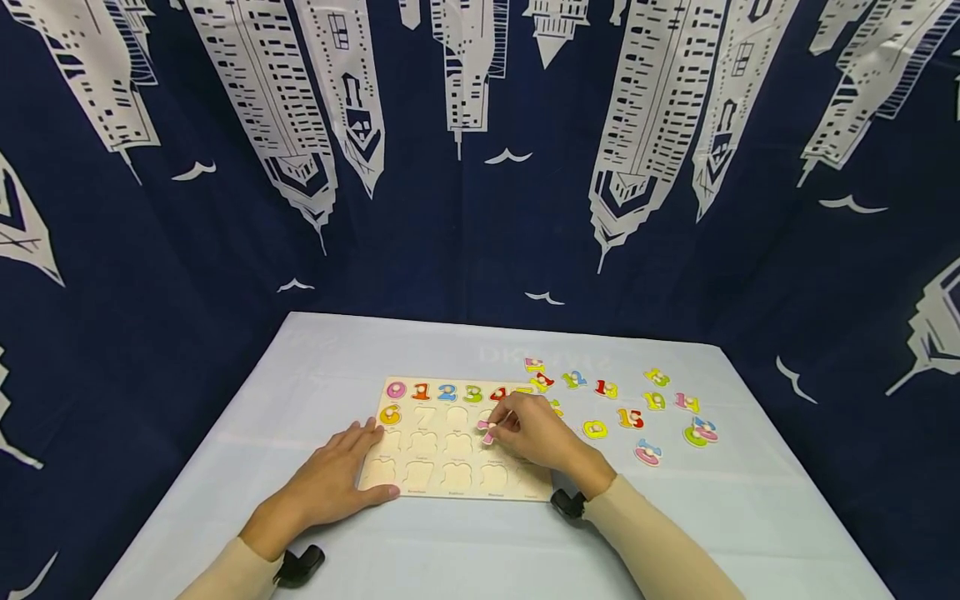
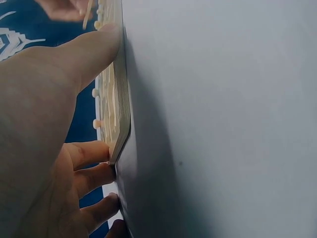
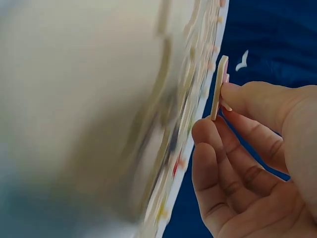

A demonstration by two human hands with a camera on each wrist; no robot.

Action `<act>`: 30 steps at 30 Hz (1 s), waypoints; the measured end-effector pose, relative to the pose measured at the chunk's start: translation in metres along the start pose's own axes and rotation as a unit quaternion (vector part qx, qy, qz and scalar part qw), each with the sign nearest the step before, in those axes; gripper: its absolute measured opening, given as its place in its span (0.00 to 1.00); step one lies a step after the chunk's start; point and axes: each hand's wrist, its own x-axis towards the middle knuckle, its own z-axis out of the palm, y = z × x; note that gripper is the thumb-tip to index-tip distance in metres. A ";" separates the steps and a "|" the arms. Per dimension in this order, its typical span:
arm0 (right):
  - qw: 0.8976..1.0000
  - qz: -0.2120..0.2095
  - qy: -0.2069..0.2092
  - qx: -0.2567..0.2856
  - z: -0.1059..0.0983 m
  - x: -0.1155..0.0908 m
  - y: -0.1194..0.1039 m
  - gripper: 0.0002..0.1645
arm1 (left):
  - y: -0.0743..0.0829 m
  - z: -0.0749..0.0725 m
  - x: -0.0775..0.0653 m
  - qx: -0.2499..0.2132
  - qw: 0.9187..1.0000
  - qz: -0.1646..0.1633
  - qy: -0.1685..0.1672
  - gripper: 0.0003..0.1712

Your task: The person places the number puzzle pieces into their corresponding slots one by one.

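A pale wooden number puzzle board [image 1: 439,455] lies on the table, its coloured 0 to 4 along the top row and an orange 6 [image 1: 390,415] below. My left hand [image 1: 330,477] rests at the board's left edge, thumb along the near side and fingers stretched out; the left wrist view shows the thumb against the board's edge [image 2: 122,99]. Over the middle of the board, my right hand [image 1: 542,432] pinches a pink number piece [image 1: 486,430] between thumb and fingers. Seen edge-on in the right wrist view, the piece [image 3: 218,89] is thin and tilted.
Right of the board lie several loose number pieces, among them a yellow 0 [image 1: 595,429], a red and yellow 15 [image 1: 631,418] and two overlapping ones [image 1: 701,432]. A white cloth covers the table [image 1: 300,375]. Behind hangs a dark blue curtain [image 1: 450,225] with white buildings.
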 end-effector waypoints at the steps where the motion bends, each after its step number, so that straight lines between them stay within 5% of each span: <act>1: 1.000 -0.002 -0.002 0.001 0.005 0.006 -0.003 0.03 | 0.000 0.000 0.000 -0.001 1.000 -0.001 0.000 0.66; 16: 1.000 -0.001 -0.026 0.015 0.053 0.074 -0.036 0.02 | -0.003 0.002 -0.002 -0.006 1.000 -0.002 -0.006 0.66; 30: 1.000 0.009 -0.011 0.018 0.062 0.093 -0.044 0.02 | -0.004 0.000 -0.001 -0.008 1.000 -0.001 -0.007 0.66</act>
